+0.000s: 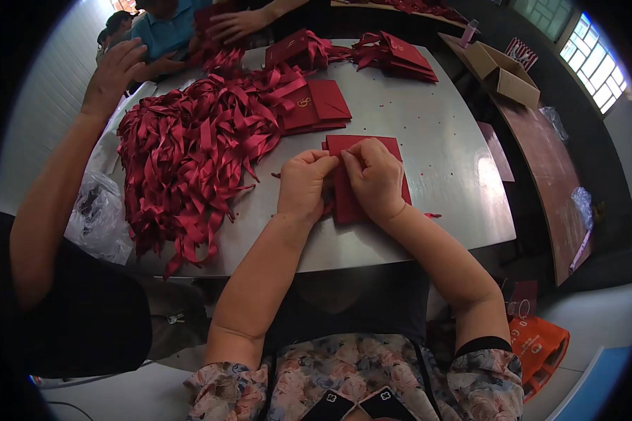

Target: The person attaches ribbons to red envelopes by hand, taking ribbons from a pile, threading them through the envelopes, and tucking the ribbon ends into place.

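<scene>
A dark red paper gift bag [351, 200] lies flat on the metal table in front of me, on top of at least one more. My left hand [303, 184] is closed at the bag's left edge, thumb pointing to the right. Over the bag's upper part, my right hand [373, 179] is closed in a pinch, its fingertips close to my left thumb. What sits between the fingers of either hand is hidden. Short bits of red ribbon [327, 208] show below my left hand. To the left rises a large heap of red ribbons [196, 147].
More red bags [323, 105] with ribbons lie beyond my hands, and another stack [404, 57] is farther back. A co-worker's arm [63, 168] reaches up at left; other people stand behind the table [456, 168]. An open cardboard box [502, 74] sits on the right-hand bench.
</scene>
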A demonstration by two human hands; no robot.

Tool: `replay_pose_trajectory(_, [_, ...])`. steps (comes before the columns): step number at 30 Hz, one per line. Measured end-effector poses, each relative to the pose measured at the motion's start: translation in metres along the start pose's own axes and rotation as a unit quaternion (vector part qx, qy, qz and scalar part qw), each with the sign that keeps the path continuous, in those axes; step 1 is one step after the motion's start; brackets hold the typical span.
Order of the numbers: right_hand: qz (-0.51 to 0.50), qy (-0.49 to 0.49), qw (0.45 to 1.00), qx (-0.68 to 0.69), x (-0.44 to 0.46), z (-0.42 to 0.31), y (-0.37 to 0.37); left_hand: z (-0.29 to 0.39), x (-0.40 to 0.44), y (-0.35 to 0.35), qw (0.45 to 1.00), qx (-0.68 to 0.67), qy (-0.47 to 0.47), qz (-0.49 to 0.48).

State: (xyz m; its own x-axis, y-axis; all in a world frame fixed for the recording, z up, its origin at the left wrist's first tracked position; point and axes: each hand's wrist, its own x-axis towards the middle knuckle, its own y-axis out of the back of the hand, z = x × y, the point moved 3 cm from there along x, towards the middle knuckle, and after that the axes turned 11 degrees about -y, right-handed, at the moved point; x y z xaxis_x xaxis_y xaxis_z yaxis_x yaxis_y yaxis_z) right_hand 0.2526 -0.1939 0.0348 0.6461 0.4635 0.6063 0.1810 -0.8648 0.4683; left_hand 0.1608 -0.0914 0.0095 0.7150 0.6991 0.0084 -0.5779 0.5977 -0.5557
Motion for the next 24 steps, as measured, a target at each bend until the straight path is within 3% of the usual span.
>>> replay_pose_trajectory(3, [0.008, 0.023, 1.000, 0.007, 0.000, -0.003, 0.003, -0.002, 0.001, 0.001, 0.999, 0.020, -0.021, 0.016])
replay_pose_trajectory(5, [-0.004, 0.126, 0.990, -0.069, -0.002, -0.012, 0.006, -0.005, 0.005, 0.006, 0.978, 0.181, -0.101, 0.013])
replay_pose_trajectory(9, [-0.018, 0.149, 0.983, -0.103, 0.000, -0.008, 0.002, 0.002, 0.002, 0.005, 0.964, 0.241, -0.113, 0.004])
replay_pose_trajectory(11, [-0.012, 0.082, 0.997, -0.007, 0.004, -0.004, 0.003, 0.007, -0.004, -0.001, 0.997, 0.072, -0.019, 0.021])
replay_pose_trajectory(12, [-0.011, 0.082, 0.997, -0.007, 0.005, -0.002, 0.004, 0.007, -0.004, -0.002, 0.997, 0.073, -0.018, 0.020])
replay_pose_trajectory(14, [-0.121, -0.160, 0.962, 0.188, 0.007, 0.013, 0.000, 0.009, -0.003, -0.005, 0.999, -0.011, -0.016, -0.038])
replay_pose_trajectory(15, [-0.119, -0.159, 0.962, 0.188, 0.006, 0.013, 0.001, 0.008, -0.001, -0.004, 0.999, -0.010, -0.017, -0.039])
replay_pose_trajectory(17, [-0.038, -0.007, 0.996, 0.075, 0.003, 0.005, 0.008, 0.004, 0.001, -0.002, 0.998, -0.005, -0.008, -0.067])
replay_pose_trajectory(18, [-0.038, -0.008, 0.996, 0.075, 0.004, 0.004, 0.011, 0.003, 0.001, -0.003, 0.998, -0.005, -0.007, -0.067])
replay_pose_trajectory(20, [-0.023, 0.126, 0.989, -0.076, 0.002, -0.003, 0.015, 0.001, 0.000, -0.003, 0.998, 0.026, -0.015, -0.056])
replay_pose_trajectory(24, [-0.025, 0.156, 0.983, -0.088, -0.004, -0.003, 0.013, 0.000, 0.000, 0.000, 0.998, 0.031, 0.018, -0.051])
